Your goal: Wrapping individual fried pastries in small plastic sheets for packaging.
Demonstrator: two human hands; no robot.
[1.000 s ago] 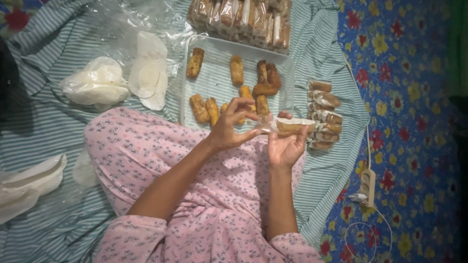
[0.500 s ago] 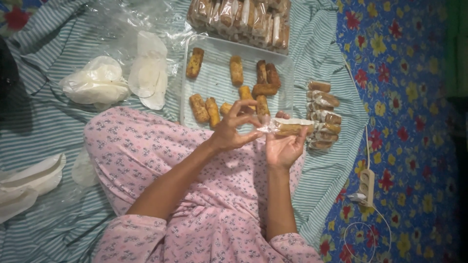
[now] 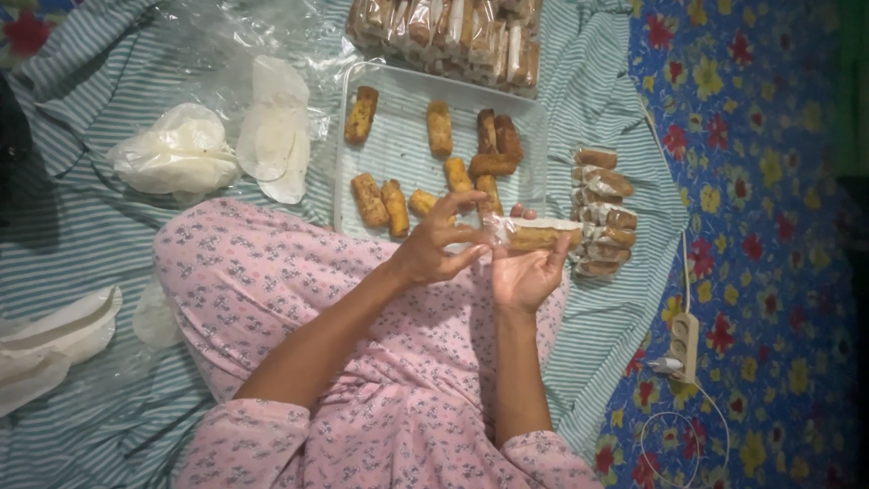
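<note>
We find our right hand [image 3: 525, 276] palm up, fingers curled around a wrapped roll [image 3: 536, 235], held just over the near right corner of the clear tray [image 3: 398, 149]. Our left hand [image 3: 434, 249] pinches the wrapper's left end between thumb and fingertips, other fingers spread. Bare rolls [image 3: 380, 201] lie in the tray; wrapped ones [image 3: 605, 213] are stacked just right of it.

Clear-wrapped brown rolls — one held [image 3: 534, 235], a pile [image 3: 605, 213] beside it, a stack [image 3: 453, 32] behind the tray
</note>
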